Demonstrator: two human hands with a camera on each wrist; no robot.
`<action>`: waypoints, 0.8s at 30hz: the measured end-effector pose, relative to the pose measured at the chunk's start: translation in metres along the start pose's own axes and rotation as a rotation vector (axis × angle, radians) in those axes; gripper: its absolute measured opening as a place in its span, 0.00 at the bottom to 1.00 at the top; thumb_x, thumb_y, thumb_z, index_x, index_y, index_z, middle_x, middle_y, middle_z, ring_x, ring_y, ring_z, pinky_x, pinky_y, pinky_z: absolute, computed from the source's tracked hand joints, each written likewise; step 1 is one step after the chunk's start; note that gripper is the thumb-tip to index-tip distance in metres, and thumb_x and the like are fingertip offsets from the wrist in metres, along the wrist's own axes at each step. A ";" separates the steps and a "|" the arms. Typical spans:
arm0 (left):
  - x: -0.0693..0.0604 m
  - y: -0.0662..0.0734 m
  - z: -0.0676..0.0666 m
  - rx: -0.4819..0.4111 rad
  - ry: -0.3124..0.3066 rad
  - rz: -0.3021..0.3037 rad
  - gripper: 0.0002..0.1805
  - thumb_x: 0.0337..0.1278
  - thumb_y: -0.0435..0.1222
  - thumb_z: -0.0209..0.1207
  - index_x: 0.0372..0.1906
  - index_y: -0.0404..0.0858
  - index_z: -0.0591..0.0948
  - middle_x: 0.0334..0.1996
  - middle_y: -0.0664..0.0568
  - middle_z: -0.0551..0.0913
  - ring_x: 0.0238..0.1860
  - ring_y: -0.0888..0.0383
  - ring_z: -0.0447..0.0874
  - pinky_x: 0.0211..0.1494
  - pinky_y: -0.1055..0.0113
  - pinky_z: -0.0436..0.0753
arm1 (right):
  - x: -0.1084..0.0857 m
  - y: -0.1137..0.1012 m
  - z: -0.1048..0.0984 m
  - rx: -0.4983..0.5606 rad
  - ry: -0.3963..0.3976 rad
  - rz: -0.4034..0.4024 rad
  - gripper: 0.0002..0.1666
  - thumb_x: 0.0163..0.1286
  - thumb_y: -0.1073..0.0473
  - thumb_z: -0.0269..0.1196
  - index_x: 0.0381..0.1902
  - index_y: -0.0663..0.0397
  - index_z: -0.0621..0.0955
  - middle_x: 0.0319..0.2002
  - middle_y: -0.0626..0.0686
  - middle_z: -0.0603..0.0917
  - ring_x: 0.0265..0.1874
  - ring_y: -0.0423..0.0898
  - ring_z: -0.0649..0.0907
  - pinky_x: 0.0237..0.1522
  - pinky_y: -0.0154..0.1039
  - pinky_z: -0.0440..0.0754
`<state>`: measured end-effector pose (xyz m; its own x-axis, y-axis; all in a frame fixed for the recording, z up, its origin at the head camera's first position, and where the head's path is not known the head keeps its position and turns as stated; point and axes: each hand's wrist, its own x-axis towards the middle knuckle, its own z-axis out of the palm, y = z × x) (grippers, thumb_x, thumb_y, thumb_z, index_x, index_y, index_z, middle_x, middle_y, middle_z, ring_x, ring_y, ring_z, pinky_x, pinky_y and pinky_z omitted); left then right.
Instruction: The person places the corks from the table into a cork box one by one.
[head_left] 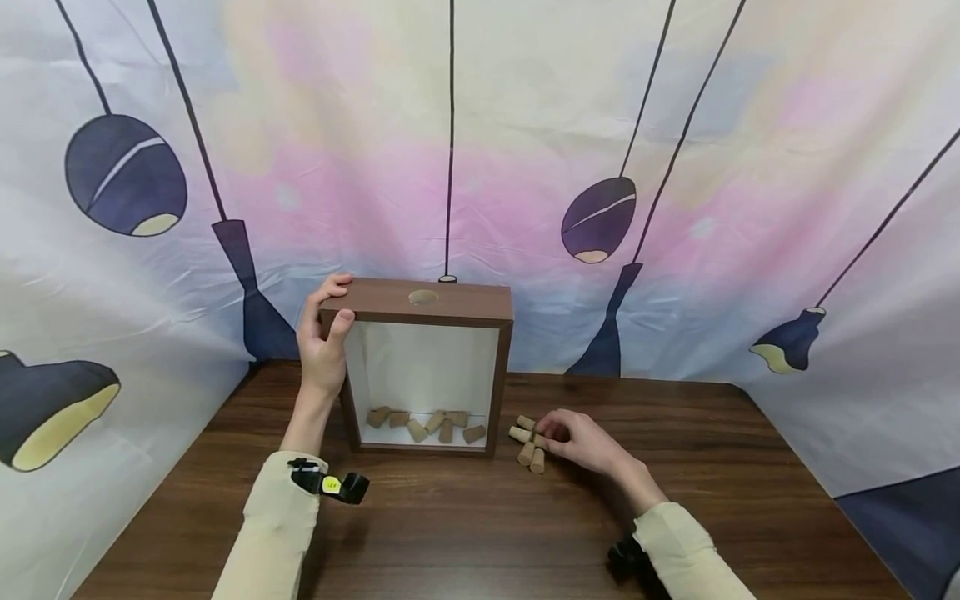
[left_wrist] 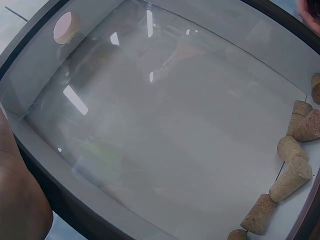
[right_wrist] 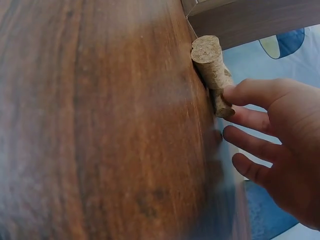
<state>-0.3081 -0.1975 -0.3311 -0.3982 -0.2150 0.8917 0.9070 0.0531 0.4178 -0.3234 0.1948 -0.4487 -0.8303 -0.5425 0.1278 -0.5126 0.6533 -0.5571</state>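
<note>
A shallow brown wooden box (head_left: 390,297) with a clear front stands upright on the table, a round hole (head_left: 423,297) in its top. My left hand (head_left: 322,354) grips the box's upper left corner, thumb at the front edge and fingers over the top. Several tapered corks (head_left: 416,430) lie along the bottom inside; the left wrist view shows corks (left_wrist: 291,178) through the panel. Right of the box, a small group of loose corks (head_left: 519,434) lies on the table. There my right hand (head_left: 585,442) pinches a cork between thumb and index finger, the other fingers spread apart.
The dark wood table (head_left: 465,517) runs back to a hanging cloth (head_left: 525,200) printed with lamps, close behind the box. More cloth hangs at both sides. A black wrist camera (head_left: 330,483) sits on the left sleeve, another dark device (head_left: 624,560) by the right sleeve.
</note>
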 end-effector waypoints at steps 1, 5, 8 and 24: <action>0.000 0.000 0.000 -0.003 -0.001 0.001 0.25 0.69 0.39 0.58 0.51 0.17 0.69 0.60 0.28 0.72 0.69 0.42 0.66 0.74 0.58 0.58 | 0.000 0.000 0.000 -0.005 0.004 0.003 0.09 0.70 0.60 0.64 0.47 0.47 0.83 0.38 0.43 0.83 0.38 0.38 0.81 0.41 0.36 0.79; 0.001 0.000 0.002 -0.009 -0.005 0.004 0.25 0.70 0.39 0.58 0.51 0.17 0.70 0.60 0.30 0.73 0.69 0.42 0.66 0.75 0.57 0.58 | -0.002 -0.001 -0.003 -0.006 0.027 0.021 0.09 0.70 0.60 0.64 0.46 0.46 0.83 0.38 0.43 0.84 0.36 0.37 0.81 0.39 0.35 0.79; 0.001 0.001 0.002 -0.006 -0.001 0.006 0.25 0.69 0.39 0.58 0.51 0.17 0.70 0.60 0.30 0.73 0.69 0.41 0.66 0.75 0.57 0.58 | -0.002 -0.004 -0.007 0.001 0.025 0.016 0.09 0.70 0.60 0.64 0.47 0.46 0.83 0.38 0.43 0.84 0.34 0.37 0.82 0.38 0.35 0.80; -0.003 -0.008 -0.005 -0.007 -0.004 -0.001 0.25 0.70 0.40 0.58 0.52 0.19 0.70 0.61 0.30 0.72 0.70 0.42 0.66 0.75 0.57 0.57 | 0.001 -0.026 -0.036 -0.021 0.118 -0.047 0.10 0.71 0.59 0.64 0.49 0.47 0.83 0.40 0.43 0.84 0.37 0.37 0.81 0.38 0.34 0.80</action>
<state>-0.3136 -0.2022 -0.3376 -0.3999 -0.2109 0.8920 0.9074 0.0464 0.4178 -0.3189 0.1965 -0.4050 -0.8249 -0.5073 0.2496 -0.5546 0.6403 -0.5314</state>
